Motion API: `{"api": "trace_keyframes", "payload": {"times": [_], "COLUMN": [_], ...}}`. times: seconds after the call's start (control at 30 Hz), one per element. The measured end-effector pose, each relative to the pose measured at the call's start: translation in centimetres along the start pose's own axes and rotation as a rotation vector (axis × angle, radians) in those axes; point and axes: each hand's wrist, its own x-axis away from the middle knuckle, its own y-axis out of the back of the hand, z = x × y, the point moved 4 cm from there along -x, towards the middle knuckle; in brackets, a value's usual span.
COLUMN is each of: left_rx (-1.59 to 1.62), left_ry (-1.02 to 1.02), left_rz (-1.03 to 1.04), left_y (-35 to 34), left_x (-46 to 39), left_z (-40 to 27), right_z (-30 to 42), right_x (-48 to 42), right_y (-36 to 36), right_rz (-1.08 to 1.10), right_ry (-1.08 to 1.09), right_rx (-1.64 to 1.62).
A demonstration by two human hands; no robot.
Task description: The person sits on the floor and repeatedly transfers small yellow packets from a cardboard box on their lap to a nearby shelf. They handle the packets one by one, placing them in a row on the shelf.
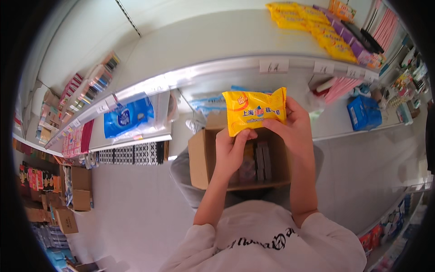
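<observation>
Both my hands hold up a yellow soap packet [256, 110], its printed face turned toward me. My left hand [232, 149] pinches its lower left corner between thumb and fingers. At its right end my right hand [294, 125] grips it, the thumb across the front and the fingers behind. Beneath the packet, an open cardboard box [198, 163] sits at my lap. Several packages [263, 163] stand inside it, partly in shadow, and my forearms cover some of the box.
A white shelf [204, 37] curves ahead with price tags along its edge. Rows of yellow packets [312, 27] lie at its right end. A blue wipes pack [129, 115] rests on the lower shelf at left, a blue package [364, 113] at right. Cardboard boxes [81, 187] stand on the left.
</observation>
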Motion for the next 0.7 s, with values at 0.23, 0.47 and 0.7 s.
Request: {"api": "trace_keyframes", "payload": {"times": [0.23, 0.47, 0.7], "left_rx": [-0.024, 0.019, 0.02], "left_ry": [0.45, 0.543, 0.705], "left_rz": [-0.074, -0.032, 0.009], "left_y": [1.8, 1.5, 1.5], "left_x": [5.6, 9.2, 10.1], "left_z": [5.5, 8.5, 8.8], "right_z": [-8.4, -15.0, -15.0], "right_x": [4.0, 8.8, 10.6], "right_y": [0.6, 3.0, 3.5], "right_rz": [-0.055, 0.061, 0.071], "right_ry": [-0.279, -0.634, -0.625], "right_rx": [-0.037, -0.165, -0.028]}}
